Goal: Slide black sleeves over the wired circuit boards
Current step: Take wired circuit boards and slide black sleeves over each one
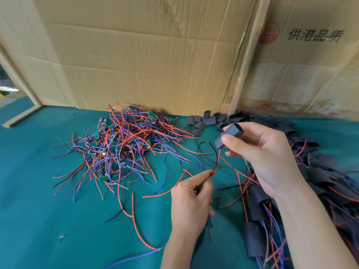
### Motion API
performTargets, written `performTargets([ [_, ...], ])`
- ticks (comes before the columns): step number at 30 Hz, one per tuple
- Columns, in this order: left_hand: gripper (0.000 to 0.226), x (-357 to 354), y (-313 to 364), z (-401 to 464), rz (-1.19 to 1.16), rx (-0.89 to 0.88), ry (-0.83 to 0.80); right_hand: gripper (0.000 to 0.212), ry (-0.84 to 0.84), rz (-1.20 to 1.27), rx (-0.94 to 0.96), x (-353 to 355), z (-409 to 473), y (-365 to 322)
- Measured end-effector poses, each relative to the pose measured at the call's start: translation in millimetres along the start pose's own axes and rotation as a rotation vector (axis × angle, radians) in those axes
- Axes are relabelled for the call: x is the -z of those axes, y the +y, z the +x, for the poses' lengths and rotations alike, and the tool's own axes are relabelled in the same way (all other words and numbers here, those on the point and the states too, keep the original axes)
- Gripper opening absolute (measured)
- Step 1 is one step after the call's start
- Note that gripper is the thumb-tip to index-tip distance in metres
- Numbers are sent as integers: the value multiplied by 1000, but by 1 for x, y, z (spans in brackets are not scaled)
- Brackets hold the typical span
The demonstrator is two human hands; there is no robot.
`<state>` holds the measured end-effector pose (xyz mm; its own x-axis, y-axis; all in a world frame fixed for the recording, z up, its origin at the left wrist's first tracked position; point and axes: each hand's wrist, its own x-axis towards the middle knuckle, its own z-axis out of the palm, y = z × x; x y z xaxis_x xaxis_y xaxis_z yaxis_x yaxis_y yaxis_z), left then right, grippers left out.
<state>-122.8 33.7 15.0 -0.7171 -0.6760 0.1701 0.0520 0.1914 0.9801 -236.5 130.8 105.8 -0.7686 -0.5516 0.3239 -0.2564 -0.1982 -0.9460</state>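
Note:
My right hand holds a black sleeve between thumb and fingers, its open end facing up and away. My left hand grips a wired circuit board, pinching its red and black wires, which arc up toward the sleeve; the board itself is hidden in my fist. A tangled pile of wired green circuit boards lies on the green table cloth to the left. Empty black sleeves lie heaped at the back by the cardboard.
Sleeved boards with trailing wires are piled along the right, under my right forearm. Cardboard sheets and a wooden post wall off the back. A wooden frame stands at the far left. Loose wires lie near my left wrist.

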Motion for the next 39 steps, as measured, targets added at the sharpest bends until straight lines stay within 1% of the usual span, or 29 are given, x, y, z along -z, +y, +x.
performTargets([
  [3, 36, -1, -1, 0, 9, -17, 20, 26, -6, 77, -43, -2, 0, 3],
  [5, 36, -1, -1, -1, 7, -19, 34, 27, 21, 143, -82, -6, 1, 6],
  [9, 37, 0, -2, 0, -38, 12, 28, 15, 86, 306, -193, -11, 1, 14],
  [11, 27, -1, -2, -1, -42, 25, 12, 13, 84, 354, -231, -12, 1, 17],
  [13, 16, -1, -1, -1, -35, 2, 1, 15, 67, 370, -246, -13, 1, 18],
  [16, 15, 0, -1, -1, 9, -48, -4, 18, 39, 381, -252, -16, 0, 19],
  [17, 16, 0, -1, -1, -5, -52, -8, 18, 32, 383, -246, -17, 0, 20],
  [19, 31, 0, 1, -1, -58, -38, -13, 18, 33, 390, -238, -19, 0, 22],
  [20, 37, -1, 1, -1, -67, -39, -18, 19, 39, 392, -238, -20, 0, 22],
  [24, 47, -1, -1, -1, -32, -54, -58, 18, 36, 369, -213, -19, 0, 24],
  [28, 49, -1, -4, -1, 6, -45, -65, 26, 17, 257, -160, -16, 1, 23],
  [31, 51, 0, -6, -1, 38, -57, -50, 28, -16, 219, -132, -15, 0, 21],
  [36, 53, 1, -5, -1, 66, -66, -41, 25, -44, 184, -122, -14, 0, 22],
  [39, 51, 1, -4, -2, 94, -75, -37, 8, -76, 102, -92, -11, 0, 23],
])
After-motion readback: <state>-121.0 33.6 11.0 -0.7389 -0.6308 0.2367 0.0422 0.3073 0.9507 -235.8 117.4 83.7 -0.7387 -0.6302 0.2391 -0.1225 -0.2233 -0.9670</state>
